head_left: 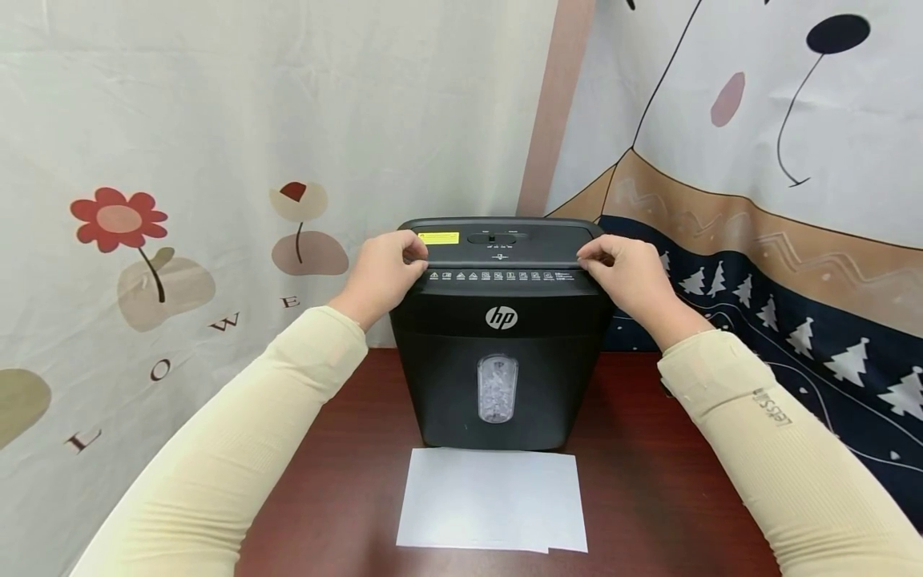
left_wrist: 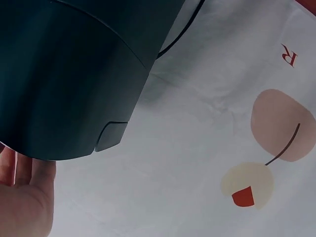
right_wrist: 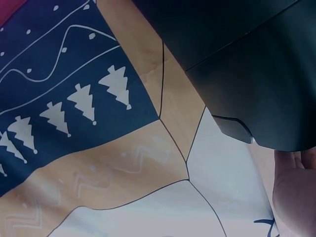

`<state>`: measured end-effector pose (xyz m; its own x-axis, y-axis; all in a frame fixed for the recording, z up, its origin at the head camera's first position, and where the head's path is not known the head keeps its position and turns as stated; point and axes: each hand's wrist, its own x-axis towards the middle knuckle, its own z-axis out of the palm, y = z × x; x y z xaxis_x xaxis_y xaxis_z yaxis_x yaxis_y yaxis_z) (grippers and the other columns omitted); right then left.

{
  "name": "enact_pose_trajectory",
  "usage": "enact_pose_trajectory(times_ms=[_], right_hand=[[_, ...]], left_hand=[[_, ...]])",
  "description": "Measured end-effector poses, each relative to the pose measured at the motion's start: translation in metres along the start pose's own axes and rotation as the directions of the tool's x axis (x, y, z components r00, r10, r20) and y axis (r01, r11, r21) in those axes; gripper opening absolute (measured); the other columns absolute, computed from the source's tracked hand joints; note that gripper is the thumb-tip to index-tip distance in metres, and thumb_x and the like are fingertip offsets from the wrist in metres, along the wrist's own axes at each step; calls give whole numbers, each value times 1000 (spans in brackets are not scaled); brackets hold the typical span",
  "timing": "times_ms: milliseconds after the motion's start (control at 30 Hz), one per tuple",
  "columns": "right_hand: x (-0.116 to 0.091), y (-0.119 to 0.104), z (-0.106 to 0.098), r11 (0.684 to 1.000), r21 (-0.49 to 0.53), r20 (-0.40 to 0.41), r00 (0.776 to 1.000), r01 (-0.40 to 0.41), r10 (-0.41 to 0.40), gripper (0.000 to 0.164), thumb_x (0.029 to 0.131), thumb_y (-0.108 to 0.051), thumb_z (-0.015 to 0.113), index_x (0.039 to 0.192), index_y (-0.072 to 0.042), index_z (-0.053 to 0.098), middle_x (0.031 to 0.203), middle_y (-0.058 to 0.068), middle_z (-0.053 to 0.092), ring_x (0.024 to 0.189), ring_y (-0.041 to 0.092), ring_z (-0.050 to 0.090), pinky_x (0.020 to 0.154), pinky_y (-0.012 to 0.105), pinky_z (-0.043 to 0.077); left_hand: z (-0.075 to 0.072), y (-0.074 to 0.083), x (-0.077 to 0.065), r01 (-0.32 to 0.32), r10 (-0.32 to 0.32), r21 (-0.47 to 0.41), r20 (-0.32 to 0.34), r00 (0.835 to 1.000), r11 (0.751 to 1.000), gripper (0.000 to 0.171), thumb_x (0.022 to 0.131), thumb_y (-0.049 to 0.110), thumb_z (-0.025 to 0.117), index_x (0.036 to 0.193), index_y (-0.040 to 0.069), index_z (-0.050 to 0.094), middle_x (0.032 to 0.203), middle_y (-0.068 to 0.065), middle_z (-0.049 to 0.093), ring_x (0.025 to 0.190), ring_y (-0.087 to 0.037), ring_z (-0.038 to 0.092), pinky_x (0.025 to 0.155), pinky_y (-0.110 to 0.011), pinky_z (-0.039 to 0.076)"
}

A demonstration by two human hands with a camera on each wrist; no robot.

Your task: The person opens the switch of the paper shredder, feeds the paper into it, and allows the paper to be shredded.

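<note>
A black HP paper shredder [head_left: 497, 320] stands upright on the table, a clear window [head_left: 497, 389] in its front showing pale shreds. My left hand [head_left: 385, 268] is at the left end of the feed slot [head_left: 501, 268], fingers bent and thumb close to them. At the slot's right end, my right hand [head_left: 626, 268] takes a matching pose, thumb and fingertips close together. No sheet shows above the slot between the hands. Both wrist views have the fingertips hidden behind the shredder's top edge, so I cannot tell whether they pinch anything.
White paper sheets [head_left: 490, 501] lie slightly out of line on the dark red table [head_left: 649, 481], just before the shredder's base. Printed curtains [head_left: 216, 120] hang close behind and to the right. A black cord [left_wrist: 182, 32] runs from the shredder's rear.
</note>
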<state>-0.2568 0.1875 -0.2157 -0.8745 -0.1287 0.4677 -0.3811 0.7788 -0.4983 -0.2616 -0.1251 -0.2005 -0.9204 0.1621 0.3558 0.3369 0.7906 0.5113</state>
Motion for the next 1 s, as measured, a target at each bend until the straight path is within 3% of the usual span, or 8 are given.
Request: enact_pose_trajectory(times_ms=[133,533,1000], right_hand=[[-3,1,-1,1000,2,-25,1000,3,-3,17,94,-7,62,109,-2,69,107,18,68,95,30,60,87,47,50],[-17,7,-11,997,-22,-82,994,74,-76,39,95,-20,63,129,-2,58,132,19,56,124,34,49,102,52,40],[-32,16,-14,989,-47,-125,982,139,-144,54,89,-26,71,136,-5,53,141,18,48,130,35,43,101,57,39]], left_hand=[[1,1,-4,-32,33,57,-22,999,998,22,91,7,65,113,0,64,116,-15,65,105,-28,59,94,-40,48],[-4,1,-17,-136,151,150,-89,985,979,37,93,12,63,127,1,58,130,-16,56,123,-30,49,103,-44,41],[-9,-10,-35,-150,173,141,-173,970,979,41,92,16,61,130,2,54,133,-15,52,123,-32,44,103,-49,39]])
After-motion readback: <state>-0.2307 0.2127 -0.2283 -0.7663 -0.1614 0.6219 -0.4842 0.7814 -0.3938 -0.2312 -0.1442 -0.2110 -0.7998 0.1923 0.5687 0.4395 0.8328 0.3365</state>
